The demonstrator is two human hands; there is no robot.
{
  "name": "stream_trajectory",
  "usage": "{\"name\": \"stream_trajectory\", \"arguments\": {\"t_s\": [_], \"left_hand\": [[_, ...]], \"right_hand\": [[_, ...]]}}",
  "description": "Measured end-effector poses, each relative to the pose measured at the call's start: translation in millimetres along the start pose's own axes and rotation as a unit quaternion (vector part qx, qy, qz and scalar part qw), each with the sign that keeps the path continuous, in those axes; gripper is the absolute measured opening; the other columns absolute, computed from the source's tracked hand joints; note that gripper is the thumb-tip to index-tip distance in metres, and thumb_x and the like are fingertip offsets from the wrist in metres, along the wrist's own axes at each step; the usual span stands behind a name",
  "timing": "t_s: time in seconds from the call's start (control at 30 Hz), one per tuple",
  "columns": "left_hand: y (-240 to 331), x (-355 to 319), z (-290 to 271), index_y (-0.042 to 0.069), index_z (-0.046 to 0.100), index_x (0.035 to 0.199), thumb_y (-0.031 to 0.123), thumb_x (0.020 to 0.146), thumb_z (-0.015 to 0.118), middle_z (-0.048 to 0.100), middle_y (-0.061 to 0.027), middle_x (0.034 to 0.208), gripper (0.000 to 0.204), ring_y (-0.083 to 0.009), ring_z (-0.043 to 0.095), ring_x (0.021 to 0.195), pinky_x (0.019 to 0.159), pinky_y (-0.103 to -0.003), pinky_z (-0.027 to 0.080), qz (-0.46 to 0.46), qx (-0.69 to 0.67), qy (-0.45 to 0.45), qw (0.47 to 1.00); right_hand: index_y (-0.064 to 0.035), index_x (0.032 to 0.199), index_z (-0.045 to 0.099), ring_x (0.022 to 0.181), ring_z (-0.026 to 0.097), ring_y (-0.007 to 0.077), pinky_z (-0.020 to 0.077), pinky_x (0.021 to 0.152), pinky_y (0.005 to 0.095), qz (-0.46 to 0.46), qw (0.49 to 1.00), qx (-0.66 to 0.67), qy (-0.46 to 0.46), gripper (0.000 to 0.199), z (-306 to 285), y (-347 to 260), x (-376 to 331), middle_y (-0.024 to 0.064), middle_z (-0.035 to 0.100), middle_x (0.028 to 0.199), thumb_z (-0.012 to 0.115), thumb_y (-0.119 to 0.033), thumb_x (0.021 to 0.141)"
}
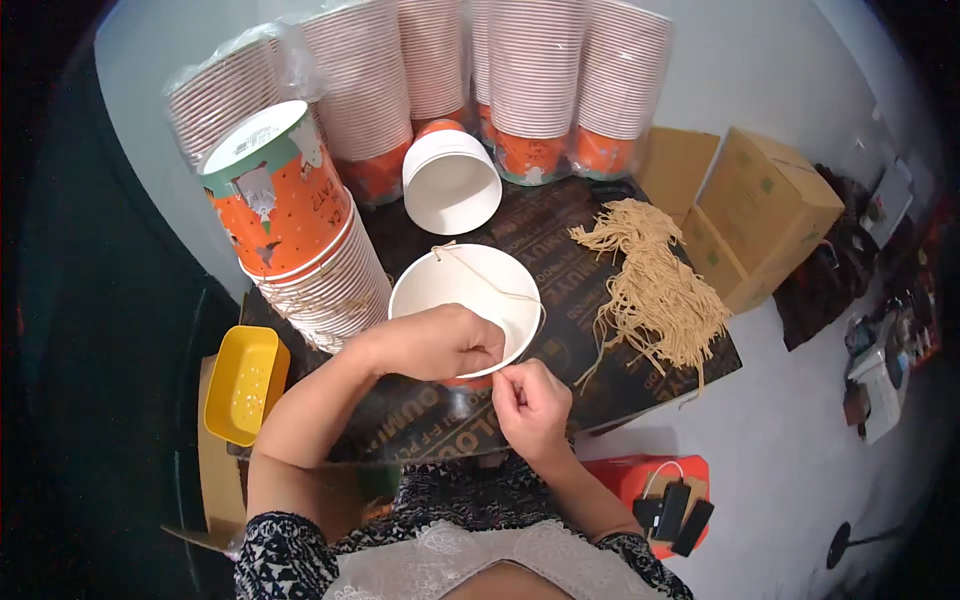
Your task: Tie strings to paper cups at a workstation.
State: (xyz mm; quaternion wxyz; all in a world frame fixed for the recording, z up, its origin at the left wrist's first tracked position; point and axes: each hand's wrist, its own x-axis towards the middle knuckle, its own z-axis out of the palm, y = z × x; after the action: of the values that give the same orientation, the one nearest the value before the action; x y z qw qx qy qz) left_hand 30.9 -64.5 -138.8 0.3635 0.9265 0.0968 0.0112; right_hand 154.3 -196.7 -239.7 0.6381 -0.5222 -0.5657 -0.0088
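Observation:
A white-lined paper bucket (415,295) stands mouth up near the front edge of the table, a little orange showing below its rim. A thin tan cord (505,292) is fastened at its far rim, crosses the mouth and drops over the right side toward the near rim. My left hand (440,342) reaches over the left rim with curled fingers inside; whatever they grip is hidden. Outside the near right rim, my right hand (533,408) is closed in a pinch, apparently on the cord's end, which its fingers mostly cover.
A loose bundle of tan cords (660,285) lies at the right. Nested orange buckets (285,215) with cords stand at left, beside a yellow tray (243,385) of small bits. Another bucket (452,185) lies tipped before plastic-wrapped stacks (535,80). Cardboard boxes (770,200) stand beyond the table's right edge.

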Motion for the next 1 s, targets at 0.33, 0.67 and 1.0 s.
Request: {"name": "stream_trajectory", "arguments": {"t_s": [0.33, 0.67, 1.0], "left_hand": [[21.0, -15.6, 15.4, -0.003, 0.058, 0.077, 0.009, 0.085, 0.061, 0.061, -0.0107, 0.068, 0.014, -0.0186, 0.06, 0.066, 0.063, -0.033, 0.048, -0.086, -0.076, 0.168, 0.979], [30.2, -6.3, 21.4, -0.002, 0.064, 0.081, 0.002, 0.086, 0.063, 0.066, -0.0034, 0.079, 0.007, -0.006, 0.055, 0.069, 0.061, -0.024, 0.046, -0.14, -0.318, 0.169, 0.922], [23.5, 3.0, 29.8, 0.0, 0.07, 0.086, 0.005, 0.084, 0.072, 0.065, 0.0013, 0.077, 0.006, -0.0068, 0.058, 0.072, 0.066, -0.023, 0.048, -0.056, -0.283, 0.152, 0.945]], "right_hand": [[0.0001, 0.105, 0.064, 0.057, 0.053, 0.0061, 0.0412, 0.051, 0.0228, 0.068, 0.997, -0.003, -0.047, 0.022, -37.4, -6.0, -0.9, 0.0055, 0.063, 0.079, 0.068, 0.006, 0.084], [0.0018, 0.112, 0.061, 0.09, 0.064, 0.0342, 0.0523, 0.079, 0.0402, -0.1, 0.994, -0.031, -0.04, 0.03, -51.5, -20.1, 35.0, 0.019, 0.062, 0.102, 0.063, 0.004, 0.082], [-0.0006, 0.11, 0.065, 0.096, 0.063, 0.0332, 0.0519, 0.084, 0.0392, -0.119, 0.953, 0.065, -0.271, 0.031, -61.9, -37.5, 96.3, 0.0175, 0.063, 0.111, 0.064, -0.007, 0.08]]}}
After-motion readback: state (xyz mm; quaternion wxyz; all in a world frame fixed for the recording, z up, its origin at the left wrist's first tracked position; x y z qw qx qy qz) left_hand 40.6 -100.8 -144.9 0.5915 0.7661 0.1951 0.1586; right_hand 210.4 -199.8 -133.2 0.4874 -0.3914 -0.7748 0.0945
